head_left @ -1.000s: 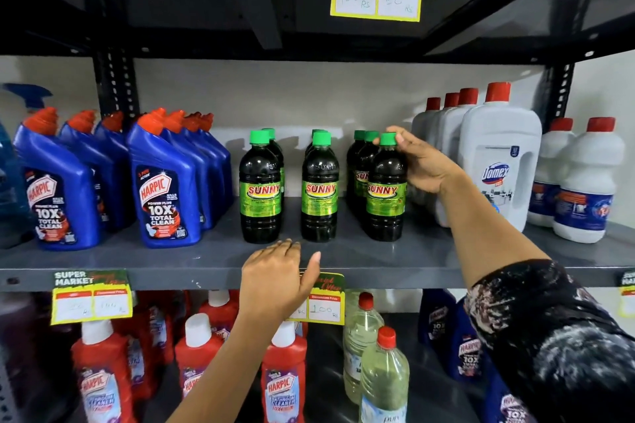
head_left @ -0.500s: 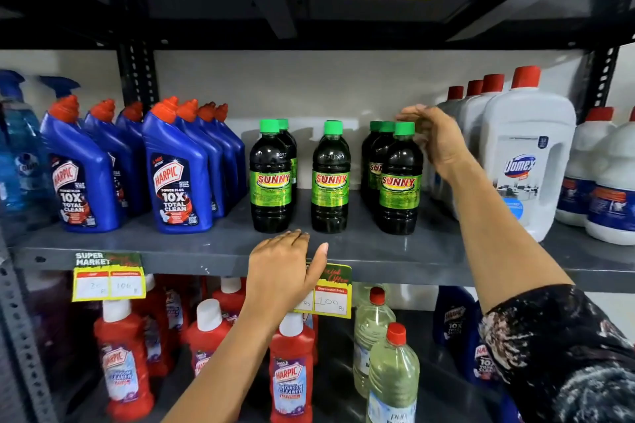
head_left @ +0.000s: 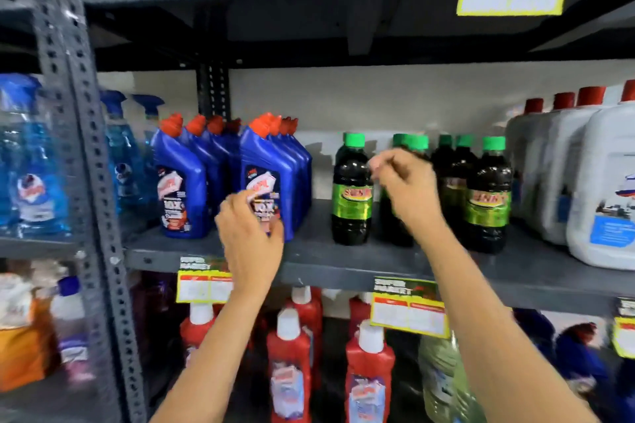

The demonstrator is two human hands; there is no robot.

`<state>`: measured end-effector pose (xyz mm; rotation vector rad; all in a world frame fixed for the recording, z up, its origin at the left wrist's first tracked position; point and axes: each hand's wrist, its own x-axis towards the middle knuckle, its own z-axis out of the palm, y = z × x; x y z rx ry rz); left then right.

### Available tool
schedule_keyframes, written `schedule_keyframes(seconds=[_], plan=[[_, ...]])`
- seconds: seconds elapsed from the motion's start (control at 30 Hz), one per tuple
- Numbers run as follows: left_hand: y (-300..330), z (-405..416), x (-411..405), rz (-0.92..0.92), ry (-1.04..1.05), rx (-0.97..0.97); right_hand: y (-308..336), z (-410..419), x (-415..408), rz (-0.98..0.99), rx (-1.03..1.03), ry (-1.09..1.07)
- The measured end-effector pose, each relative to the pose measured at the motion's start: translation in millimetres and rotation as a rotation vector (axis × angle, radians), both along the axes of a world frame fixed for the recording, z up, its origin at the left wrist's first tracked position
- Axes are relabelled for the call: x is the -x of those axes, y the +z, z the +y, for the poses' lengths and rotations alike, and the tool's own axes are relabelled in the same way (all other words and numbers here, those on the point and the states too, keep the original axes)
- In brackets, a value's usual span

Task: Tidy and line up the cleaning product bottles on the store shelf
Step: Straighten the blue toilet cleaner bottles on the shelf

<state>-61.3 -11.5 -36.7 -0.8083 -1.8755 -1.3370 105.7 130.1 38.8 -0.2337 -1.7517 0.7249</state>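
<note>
Two rows of blue Harpic bottles (head_left: 182, 182) with orange caps stand on the grey middle shelf (head_left: 343, 264). My left hand (head_left: 251, 233) is raised in front of the lower label of the front blue bottle (head_left: 271, 161) of the right row, fingers curved; blur hides whether it touches. Dark Sunny bottles with green caps stand to the right: one (head_left: 352, 196) on the left, one (head_left: 488, 196) on the right. My right hand (head_left: 405, 189) hovers in front of the middle Sunny bottle (head_left: 414, 142), fingers loosely curled, holding nothing.
White jugs (head_left: 604, 182) with red caps fill the shelf's right end. Blue spray bottles (head_left: 123, 161) stand left, beyond a perforated upright post (head_left: 92, 182). Red bottles (head_left: 288, 354) with white caps crowd the shelf below. Yellow price tags (head_left: 409, 309) hang off the shelf edge.
The view has swung left. My left hand rose from the shelf edge to the blue bottles. My right hand left the white jugs and moved left in front of the Sunny bottles.
</note>
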Motion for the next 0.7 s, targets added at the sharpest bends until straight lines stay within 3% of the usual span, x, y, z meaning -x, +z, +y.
schedule_keyframes(seconds=[0.17, 0.33, 0.53, 0.7], plan=[[4.3, -40.6, 89.4, -0.270, 0.137, 0.179, -44.3, -63.6, 87.3, -0.500, 0.184, 0.021], [14.3, -54.0, 139.8, -0.426, -0.044, 0.239, -63.5, -100.2, 147.1, -0.487, 0.187, -0.293], [8.8, -54.4, 143.8, -0.392, -0.016, 0.237, -61.0, -128.3, 177.1, -0.488, 0.263, -0.597], [8.9, -54.1, 144.1, -0.382, -0.024, 0.207, -62.2, -132.3, 184.1, -0.495, 0.264, -0.696]])
